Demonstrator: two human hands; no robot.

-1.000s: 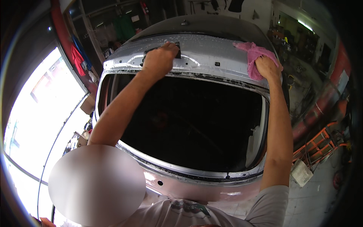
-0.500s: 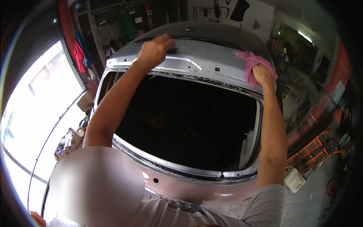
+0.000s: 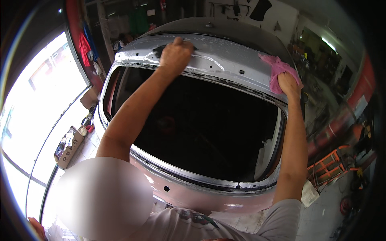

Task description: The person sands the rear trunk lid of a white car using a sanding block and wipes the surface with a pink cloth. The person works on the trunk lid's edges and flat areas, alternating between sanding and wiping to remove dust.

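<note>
The silver tailgate [image 3: 225,69] of a car has a wet upper panel with water beads and streaks. My left hand [image 3: 175,56] presses on this panel left of its middle, fingers curled over a dark, flat piece that looks like sandpaper [image 3: 160,51]. Its edges stick out on both sides of the hand. At the panel's right end, my right hand [image 3: 288,83] grips a bunched pink cloth [image 3: 277,72] against the bodywork. Below both hands lies the dark rear window [image 3: 197,128].
An orange metal frame [image 3: 327,164] stands on the floor to the right. On the left, a cardboard box [image 3: 71,148] of odds and ends sits by a bright opening. A red and blue cloth bundle [image 3: 85,52] hangs there. Part of another hand [image 3: 37,228] shows at lower left.
My left hand has moved a little right and down over the panel, showing more of the dark sheet. The view has shifted slightly; my right hand still holds the pink cloth at the corner.
</note>
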